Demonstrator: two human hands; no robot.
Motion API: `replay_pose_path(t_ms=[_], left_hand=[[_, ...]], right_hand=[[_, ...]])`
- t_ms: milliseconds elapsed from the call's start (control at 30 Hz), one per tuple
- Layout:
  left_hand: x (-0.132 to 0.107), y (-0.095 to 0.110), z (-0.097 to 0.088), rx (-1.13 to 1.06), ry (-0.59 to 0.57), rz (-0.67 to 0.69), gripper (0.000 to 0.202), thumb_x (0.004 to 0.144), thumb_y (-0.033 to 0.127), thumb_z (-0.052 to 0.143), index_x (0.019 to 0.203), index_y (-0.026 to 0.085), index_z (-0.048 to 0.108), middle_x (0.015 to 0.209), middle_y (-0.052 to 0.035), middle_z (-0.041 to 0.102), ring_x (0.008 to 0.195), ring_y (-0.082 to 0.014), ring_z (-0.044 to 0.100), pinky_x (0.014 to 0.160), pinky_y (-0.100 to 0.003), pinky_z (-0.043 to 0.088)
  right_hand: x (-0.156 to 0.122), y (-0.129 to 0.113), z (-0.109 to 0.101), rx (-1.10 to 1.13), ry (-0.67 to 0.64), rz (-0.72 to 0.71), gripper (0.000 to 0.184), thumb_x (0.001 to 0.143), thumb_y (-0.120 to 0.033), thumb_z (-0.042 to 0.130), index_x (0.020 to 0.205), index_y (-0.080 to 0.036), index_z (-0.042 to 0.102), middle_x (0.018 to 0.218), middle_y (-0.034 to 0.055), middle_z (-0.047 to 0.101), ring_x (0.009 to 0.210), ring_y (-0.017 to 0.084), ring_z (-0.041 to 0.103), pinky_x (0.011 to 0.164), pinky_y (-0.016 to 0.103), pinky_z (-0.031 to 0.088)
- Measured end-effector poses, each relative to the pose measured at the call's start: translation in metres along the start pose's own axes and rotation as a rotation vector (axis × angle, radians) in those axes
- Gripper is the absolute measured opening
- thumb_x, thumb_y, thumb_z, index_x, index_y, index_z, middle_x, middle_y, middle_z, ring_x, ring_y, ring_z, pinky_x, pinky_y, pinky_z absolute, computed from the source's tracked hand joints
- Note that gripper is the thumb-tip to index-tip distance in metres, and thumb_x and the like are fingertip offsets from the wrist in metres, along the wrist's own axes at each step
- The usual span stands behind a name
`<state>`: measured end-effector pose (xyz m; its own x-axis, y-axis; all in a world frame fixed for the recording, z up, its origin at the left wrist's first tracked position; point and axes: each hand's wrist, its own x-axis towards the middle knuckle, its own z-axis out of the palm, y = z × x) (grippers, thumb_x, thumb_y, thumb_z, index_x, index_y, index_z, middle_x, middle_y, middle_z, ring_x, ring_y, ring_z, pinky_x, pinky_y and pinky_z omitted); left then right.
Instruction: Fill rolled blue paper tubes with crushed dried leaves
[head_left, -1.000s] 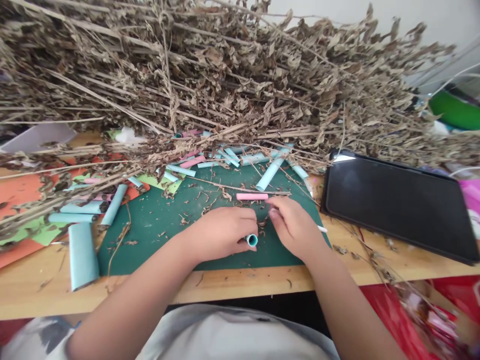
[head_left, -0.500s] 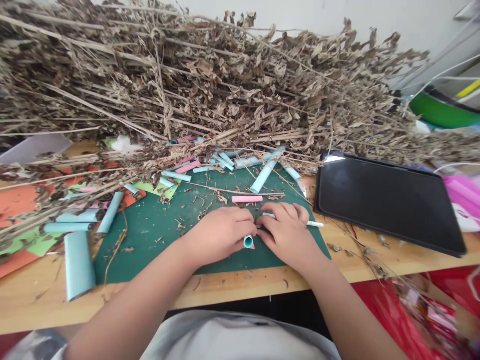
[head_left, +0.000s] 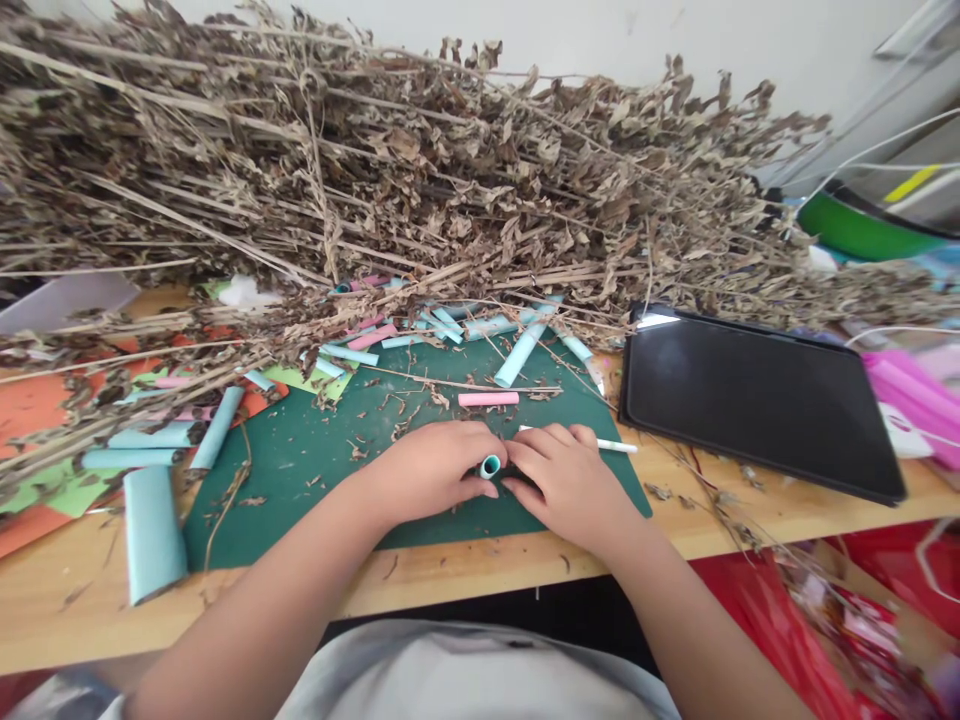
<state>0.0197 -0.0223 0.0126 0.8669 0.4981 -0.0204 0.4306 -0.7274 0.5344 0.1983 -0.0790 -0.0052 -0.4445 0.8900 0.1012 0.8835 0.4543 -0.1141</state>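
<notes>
My left hand [head_left: 439,465] is closed around a small rolled tube of light-blue paper [head_left: 490,467], its round open end facing me. Close beside it is my right hand [head_left: 562,480], thumb and forefinger apart, the forefinger tip by the tube. A thin white stick [head_left: 619,446] passes behind the right hand's fingers, so whether they touch it is hidden. Just beyond both hands a pink paper tube [head_left: 488,399] lies on the dark green mat [head_left: 300,510]. Farther back a longer light-blue tube [head_left: 521,352] rests at a slant.
Dried leafy stalks [head_left: 420,170] are heaped along the back. At the right lies a black tablet [head_left: 757,405]. Several blue tubes and a wide blue roll [head_left: 154,535] are at the left, near orange paper [head_left: 37,415]. A red bag [head_left: 757,590] is below the table's right edge.
My right hand's fingers have drawn closer to the tube end, which has shifted slightly. The whole view has also moved a little.
</notes>
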Motion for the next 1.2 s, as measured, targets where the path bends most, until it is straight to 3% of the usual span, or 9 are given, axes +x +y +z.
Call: replay_pose_path(t_ms=[100, 267, 367, 433, 567, 633, 700, 933, 1200], left_hand=[[0.0, 0.0, 0.0, 0.005, -0.001, 0.021, 0.015, 0.077, 0.027, 0.053, 0.089, 0.017, 0.053, 0.087, -0.0027, 0.057, 0.081, -0.0156, 0.053, 0.069, -0.026, 0.041], [-0.001, -0.001, 0.001, 0.001, -0.003, 0.054, 0.015, 0.078, 0.027, 0.052, 0.089, 0.018, 0.053, 0.087, -0.0024, 0.056, 0.08, -0.0145, 0.052, 0.069, -0.024, 0.041], [0.0, 0.001, 0.002, -0.003, 0.009, 0.05, 0.016, 0.077, 0.026, 0.053, 0.092, 0.019, 0.052, 0.088, -0.0023, 0.057, 0.082, -0.0149, 0.053, 0.071, -0.025, 0.041], [0.001, 0.003, 0.003, -0.012, 0.016, 0.041, 0.019, 0.076, 0.026, 0.055, 0.093, 0.019, 0.051, 0.089, -0.0024, 0.058, 0.082, -0.0155, 0.053, 0.072, -0.026, 0.041], [0.003, 0.007, 0.006, -0.027, -0.004, 0.044, 0.019, 0.075, 0.026, 0.056, 0.09, 0.017, 0.052, 0.086, -0.0031, 0.058, 0.08, -0.0166, 0.054, 0.069, -0.026, 0.042], [0.003, 0.007, 0.007, -0.033, -0.006, 0.044, 0.019, 0.074, 0.026, 0.056, 0.09, 0.016, 0.053, 0.087, -0.0044, 0.058, 0.082, -0.018, 0.054, 0.069, -0.027, 0.043], [0.003, 0.005, 0.008, -0.052, -0.005, 0.038, 0.021, 0.074, 0.026, 0.058, 0.091, 0.016, 0.054, 0.089, -0.0057, 0.059, 0.085, -0.0191, 0.054, 0.072, -0.029, 0.043], [0.005, 0.003, 0.007, -0.084, 0.03, 0.07, 0.015, 0.074, 0.025, 0.056, 0.085, 0.014, 0.057, 0.082, -0.0049, 0.058, 0.078, -0.0164, 0.055, 0.067, -0.024, 0.042], [0.005, 0.005, 0.007, -0.05, 0.043, 0.097, 0.012, 0.074, 0.024, 0.057, 0.082, 0.014, 0.058, 0.075, -0.0026, 0.056, 0.071, -0.0142, 0.053, 0.061, -0.022, 0.039]], right_hand=[[0.003, -0.003, -0.002, -0.029, -0.024, -0.006, 0.007, 0.08, -0.026, 0.05, 0.08, -0.022, 0.055, 0.084, 0.0009, 0.059, 0.076, 0.018, 0.045, 0.065, 0.033, 0.022], [0.007, -0.006, -0.005, -0.074, -0.054, -0.024, 0.013, 0.08, -0.015, 0.047, 0.071, -0.02, 0.055, 0.07, 0.0015, 0.057, 0.07, 0.018, 0.047, 0.063, 0.034, 0.023], [0.007, 0.002, -0.011, 0.013, -0.021, -0.001, 0.014, 0.078, -0.013, 0.048, 0.067, -0.019, 0.055, 0.067, 0.0013, 0.058, 0.069, 0.018, 0.049, 0.064, 0.035, 0.026], [0.007, 0.008, -0.014, 0.231, 0.135, 0.079, 0.012, 0.077, -0.014, 0.05, 0.069, -0.02, 0.056, 0.069, 0.0004, 0.06, 0.07, 0.017, 0.051, 0.065, 0.034, 0.03], [0.009, 0.006, -0.012, 0.969, 0.597, 0.196, 0.007, 0.078, -0.019, 0.051, 0.08, -0.025, 0.055, 0.077, -0.0016, 0.058, 0.068, 0.013, 0.053, 0.059, 0.027, 0.04], [0.012, -0.006, -0.007, 1.225, 0.651, 0.171, 0.009, 0.076, -0.02, 0.054, 0.082, -0.027, 0.056, 0.078, -0.0024, 0.057, 0.067, 0.011, 0.053, 0.056, 0.024, 0.042], [0.015, -0.019, 0.0, 1.334, 0.61, 0.153, 0.011, 0.074, -0.018, 0.056, 0.081, -0.027, 0.058, 0.078, -0.0021, 0.057, 0.068, 0.011, 0.053, 0.057, 0.023, 0.043], [0.013, -0.034, 0.02, 1.405, 0.646, 0.201, 0.01, 0.075, -0.016, 0.054, 0.079, -0.025, 0.058, 0.073, -0.0008, 0.054, 0.071, 0.012, 0.052, 0.062, 0.027, 0.043], [0.008, -0.034, 0.019, 1.137, 0.725, 0.154, 0.017, 0.074, -0.008, 0.051, 0.08, -0.024, 0.055, 0.072, 0.0001, 0.056, 0.074, 0.013, 0.052, 0.065, 0.029, 0.045]])
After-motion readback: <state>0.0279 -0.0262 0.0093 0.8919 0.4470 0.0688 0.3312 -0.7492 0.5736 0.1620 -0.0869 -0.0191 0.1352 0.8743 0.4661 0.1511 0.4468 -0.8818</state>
